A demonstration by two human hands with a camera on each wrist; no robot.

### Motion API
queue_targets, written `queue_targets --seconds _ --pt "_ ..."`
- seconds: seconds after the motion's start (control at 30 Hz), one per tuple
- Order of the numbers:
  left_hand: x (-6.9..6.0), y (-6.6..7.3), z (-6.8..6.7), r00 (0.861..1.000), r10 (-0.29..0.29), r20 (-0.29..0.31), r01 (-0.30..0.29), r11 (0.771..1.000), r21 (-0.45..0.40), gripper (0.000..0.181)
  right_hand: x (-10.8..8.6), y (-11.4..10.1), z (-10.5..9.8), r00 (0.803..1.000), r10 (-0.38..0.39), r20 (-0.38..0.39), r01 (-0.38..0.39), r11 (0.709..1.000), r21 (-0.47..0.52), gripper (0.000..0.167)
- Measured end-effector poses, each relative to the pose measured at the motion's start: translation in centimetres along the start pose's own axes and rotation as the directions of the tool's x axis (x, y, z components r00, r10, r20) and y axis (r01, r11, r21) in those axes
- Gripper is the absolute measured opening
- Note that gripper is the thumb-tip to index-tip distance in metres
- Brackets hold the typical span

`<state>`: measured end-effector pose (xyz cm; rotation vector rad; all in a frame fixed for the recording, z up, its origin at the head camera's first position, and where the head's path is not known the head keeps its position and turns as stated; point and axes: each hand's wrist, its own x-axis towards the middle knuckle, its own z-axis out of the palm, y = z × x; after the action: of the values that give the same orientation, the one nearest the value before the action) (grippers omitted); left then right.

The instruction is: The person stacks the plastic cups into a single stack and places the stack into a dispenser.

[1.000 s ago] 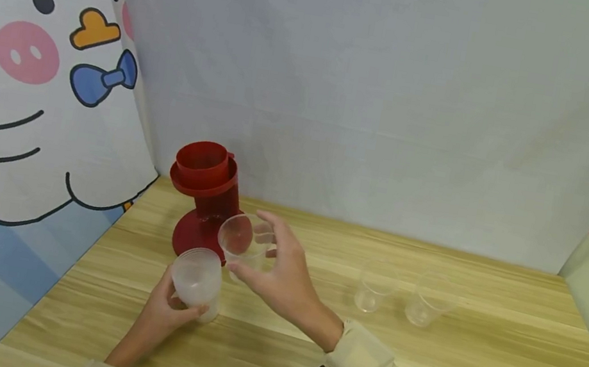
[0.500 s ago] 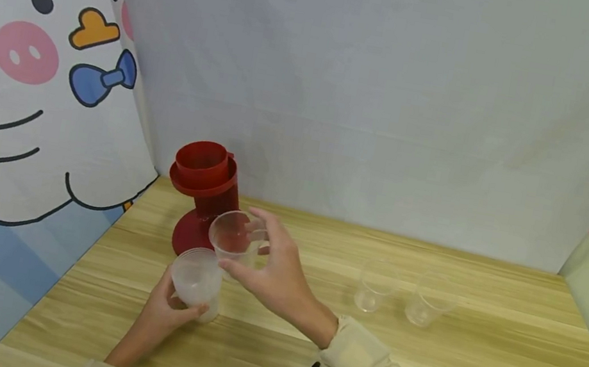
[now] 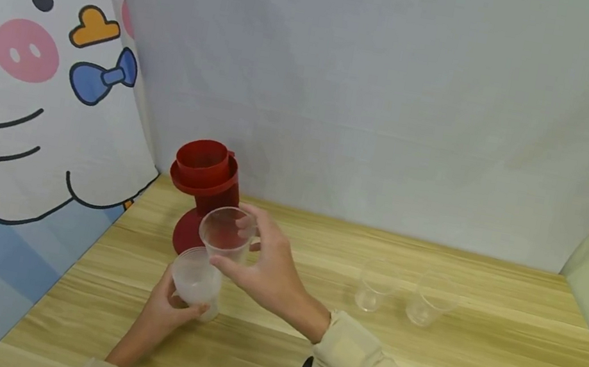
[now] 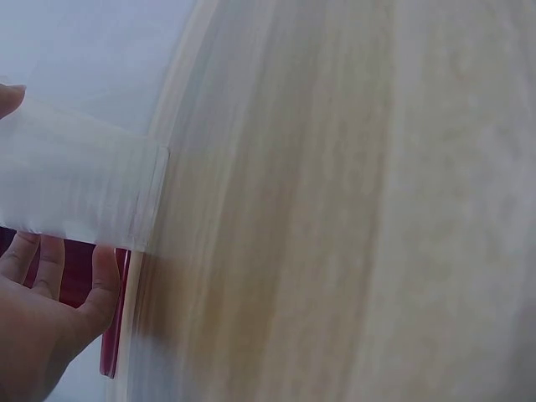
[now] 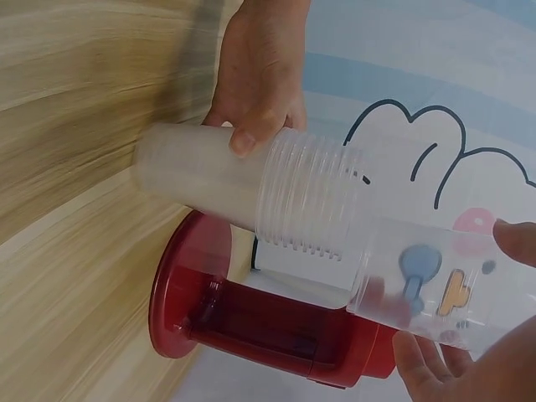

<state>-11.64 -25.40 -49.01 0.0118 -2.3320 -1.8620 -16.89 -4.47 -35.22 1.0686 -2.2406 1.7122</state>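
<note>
Your left hand [image 3: 164, 312] wraps round a stack of nested clear plastic cups [image 3: 196, 287], thumb on the near right side and fingers on the left and far side. The stack's rims face up, above your left thumb, and its lower end comes out below the grip, close to the wood-grain table [image 3: 504, 361]; you cannot tell for certain whether the base rests on it.

Your right hand [image 3: 270, 273] grips a single clear plastic cup [image 3: 221, 237], fingers bent over its far side and thumb along its near side. That cup sits to the left of your right palm, mouth up, just above and beyond the stack in your left hand. In the right wrist view its bottom meets or overlaps the stack's top rim; whether it has entered the top cup, you cannot tell.

Beyond both your hands stands a red plastic cup holder [image 3: 204, 178], with a round base, a column and a wide collar, partly behind the single cup. Well to the right of your right hand, two more clear cups stand upright on the table: the nearer cup [image 3: 369, 297] and the farther cup [image 3: 423, 310], apart from each other.
</note>
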Motion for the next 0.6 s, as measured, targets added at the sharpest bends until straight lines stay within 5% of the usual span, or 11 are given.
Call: queue_targets --seconds 0.6 --pt "0.2 -0.2 0.0 1.000 -0.022 0.003 0.022 1.000 0.019 0.087 0.8 0.3 1.2 0.996 -0.077 0.042 0.078 0.997 -0.017 0.070"
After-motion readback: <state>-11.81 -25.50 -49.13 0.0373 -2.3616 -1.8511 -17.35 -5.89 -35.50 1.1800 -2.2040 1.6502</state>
